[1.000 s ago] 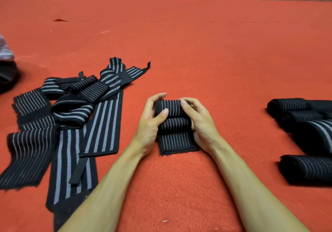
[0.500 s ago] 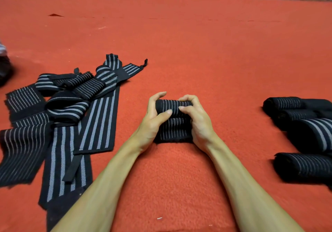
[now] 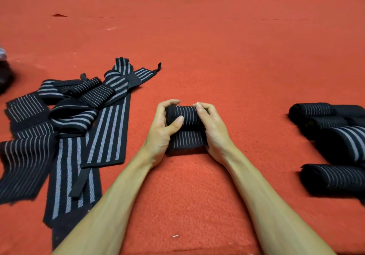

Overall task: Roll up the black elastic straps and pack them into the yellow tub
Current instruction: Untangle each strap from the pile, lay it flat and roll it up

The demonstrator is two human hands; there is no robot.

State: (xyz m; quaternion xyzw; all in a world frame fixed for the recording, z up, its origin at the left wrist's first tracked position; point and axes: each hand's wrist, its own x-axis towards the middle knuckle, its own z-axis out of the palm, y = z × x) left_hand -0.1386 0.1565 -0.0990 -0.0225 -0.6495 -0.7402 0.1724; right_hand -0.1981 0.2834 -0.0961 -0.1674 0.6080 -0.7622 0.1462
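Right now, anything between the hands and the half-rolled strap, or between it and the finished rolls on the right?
Nothing visible. The left hand and right hand grip the half-rolled strap directly. Only bare red carpet lies between it and the finished rolls. The yellow tub is out of view.

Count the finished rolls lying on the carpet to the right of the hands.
4. The far roll, the second roll and the fat roll sit bunched together; the near roll lies apart. Others may be cut off at the right edge.
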